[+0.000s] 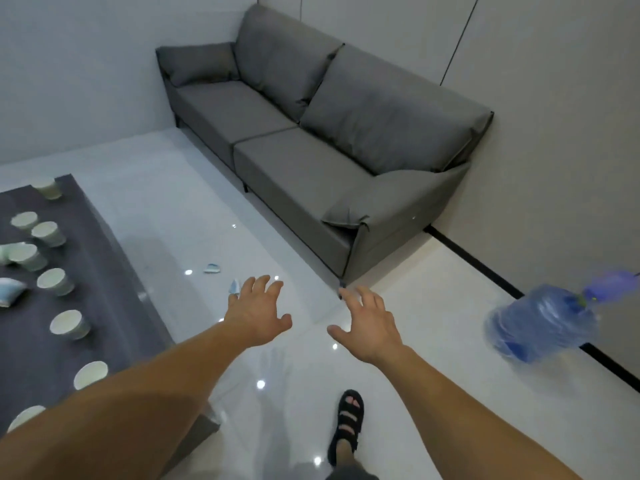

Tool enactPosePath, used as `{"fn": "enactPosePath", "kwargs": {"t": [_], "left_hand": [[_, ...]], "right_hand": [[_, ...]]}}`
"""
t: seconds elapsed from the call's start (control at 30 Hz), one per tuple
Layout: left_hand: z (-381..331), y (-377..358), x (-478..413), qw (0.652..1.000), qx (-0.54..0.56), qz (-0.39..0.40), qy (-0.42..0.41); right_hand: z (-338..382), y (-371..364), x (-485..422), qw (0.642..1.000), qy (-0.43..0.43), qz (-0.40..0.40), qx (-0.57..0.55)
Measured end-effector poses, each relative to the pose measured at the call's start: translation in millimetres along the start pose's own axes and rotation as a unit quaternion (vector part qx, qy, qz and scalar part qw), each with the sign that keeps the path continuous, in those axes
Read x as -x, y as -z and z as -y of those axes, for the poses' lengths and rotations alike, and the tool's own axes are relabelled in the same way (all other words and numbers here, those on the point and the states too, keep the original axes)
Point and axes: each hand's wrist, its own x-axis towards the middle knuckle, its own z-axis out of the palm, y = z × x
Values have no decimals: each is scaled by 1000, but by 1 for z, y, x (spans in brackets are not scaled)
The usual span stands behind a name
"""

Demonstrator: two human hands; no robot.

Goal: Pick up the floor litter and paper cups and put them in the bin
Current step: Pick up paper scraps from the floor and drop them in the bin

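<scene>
Two bare hands out in front, both empty. Left hand (pixel 258 311) palm down, fingers spread and slightly curled, gripping nothing. Right hand (pixel 367 323) same: fingers splayed, nothing held. Both hover above the glossy white tile floor (pixel 194 209), no contact that I can see

Litter: small pale blue-and-white paper scraps on the floor. Near scrap (pixel 235 286) sits right at the left hand's fingertips, partly hidden by them. Far scrap (pixel 212 269) lies a little beyond, toward the table

Cups: roughly eight pale green paper cups (pixel 55 281), upright in a loose row on the dark grey low table (pixel 104 258) at left, well apart from both hands. Crumpled pale blue-white wad (pixel 10 291) lies on the table among them, at the picture's edge

Rest: grey two-seat fabric sofa (pixel 311 140) against the wall. Translucent blue water jug (pixel 540 327) on the floor at right by the wall, blurred. Foot in a black strap sandal (pixel 348 424) on the tiles below the right forearm
</scene>
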Motion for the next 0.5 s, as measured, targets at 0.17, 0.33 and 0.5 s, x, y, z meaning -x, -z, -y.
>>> {"fn": "enactPosePath", "kwargs": {"t": [0.17,0.33,0.5], "left_hand": [[-4,20,-78,995,31,-4,92],[15,32,-128,981,66,-6,184],[61,32,-179,961,108,12,254]], "right_hand": [[-24,27,-119,997,70,38,10],[-19,46,-222,985,138,85,51],[20,35,-316,970,191,128,73]]}}
